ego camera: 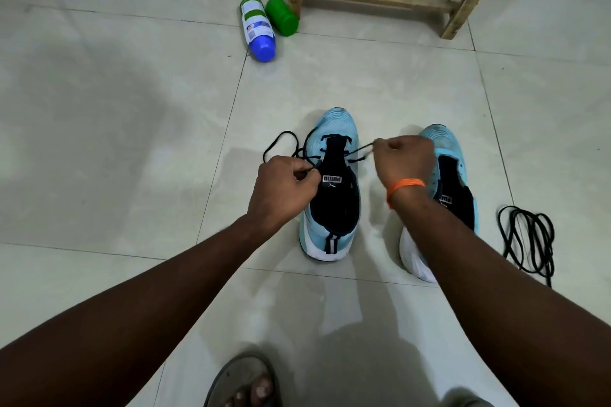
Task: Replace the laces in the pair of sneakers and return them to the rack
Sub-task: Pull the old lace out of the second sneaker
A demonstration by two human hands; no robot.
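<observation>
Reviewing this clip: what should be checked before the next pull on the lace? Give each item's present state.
1. Left hand pinches one end of the lace: ok.
2. Right hand pinches the other end: ok.
3. Lace runs through the front eyelets of the middle sneaker: ok.
4. Lacing reaches the top eyelets by the tongue label: not ok.
5. Right sneaker laced: cannot tell. No lace shows, but the right hand hides part of it.
6. Spare laces lie on the floor to the right of that sneaker: ok.
</observation>
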